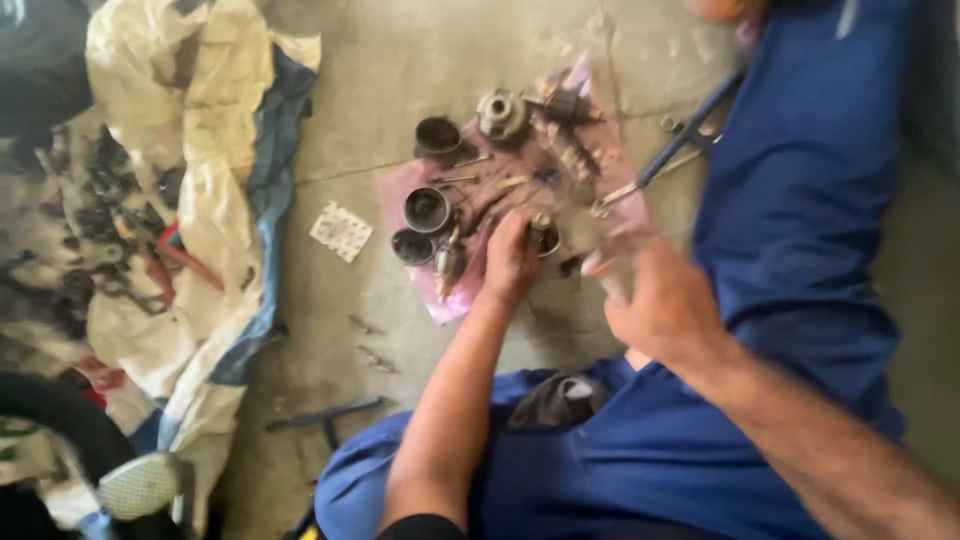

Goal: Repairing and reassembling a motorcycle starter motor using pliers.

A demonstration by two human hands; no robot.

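A crumpled sack [200, 150] lies left on the concrete floor [400, 60]. Three dark metal cups [427, 208] sit on a pink cloth [450, 300]. The left hand [512, 258] grips a small round part [545, 235]; the blurred right hand [655, 300] hangs open beside blue-handled pliers [665, 160].

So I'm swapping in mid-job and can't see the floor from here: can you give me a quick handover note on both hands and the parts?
Left hand: down on the pink cloth, fingers at a small round metal part; grip unclear.
Right hand: raised above the cloth, blurred, whether it holds anything cannot be told.
Parts: three dark metal cups on the cloth's left, a gear-like hub at the top, blue-handled pliers to the right.
Done: parts lie separated.
Left: cannot tell.
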